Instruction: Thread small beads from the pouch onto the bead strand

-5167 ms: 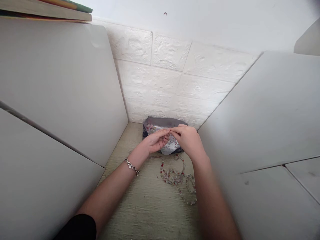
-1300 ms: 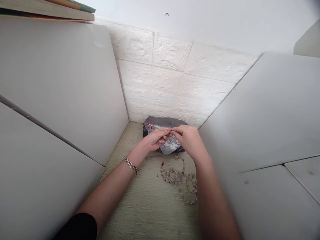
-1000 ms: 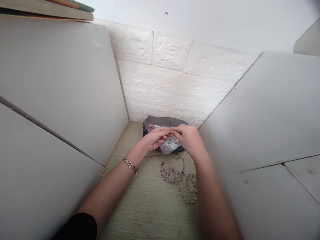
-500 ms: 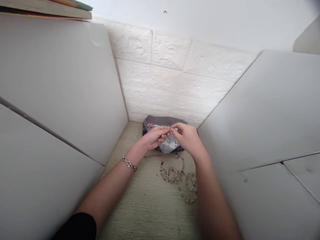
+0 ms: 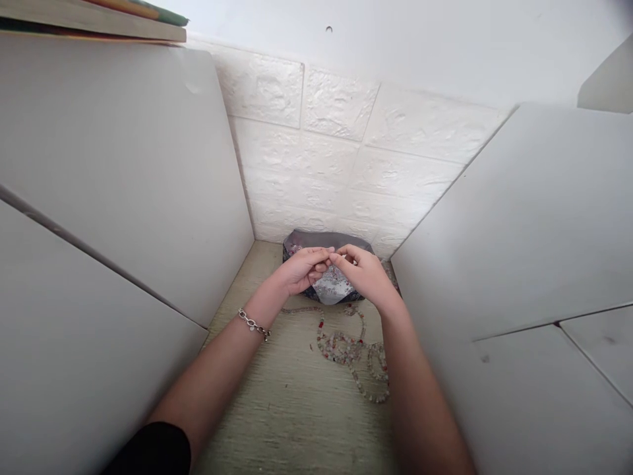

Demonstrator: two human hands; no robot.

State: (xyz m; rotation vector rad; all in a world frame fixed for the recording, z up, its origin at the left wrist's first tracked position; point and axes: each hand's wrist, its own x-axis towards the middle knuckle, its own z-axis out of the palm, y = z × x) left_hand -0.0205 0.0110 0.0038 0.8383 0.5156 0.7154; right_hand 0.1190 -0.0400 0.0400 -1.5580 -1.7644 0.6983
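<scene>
My left hand [image 5: 304, 270] is closed in a pinch above an open dark pouch [image 5: 336, 239]. Close against it, the thumb and forefinger of my right hand [image 5: 364, 272] also pinch, the fingertips of both hands meeting. Whatever sits between them is too small to make out. Inside the pouch lie many tiny loose beads [image 5: 332, 289], partly hidden by my hands. A long strand of small pale, red and green beads [image 5: 341, 348] lies looped on the wooden surface below my hands, its right end covered by my right forearm.
White panels [image 5: 123, 152] [image 5: 519, 231] stand close on both sides, and a white brick-patterned wall [image 5: 306, 158] closes off the back. Books [image 5: 93, 26] lie on top of the left panel. The surface [image 5: 267, 402] is pale wood.
My right hand has shifted slightly left, and its fingers now press closer to my left fingertips. The pouch and the bead strand lie as before.
</scene>
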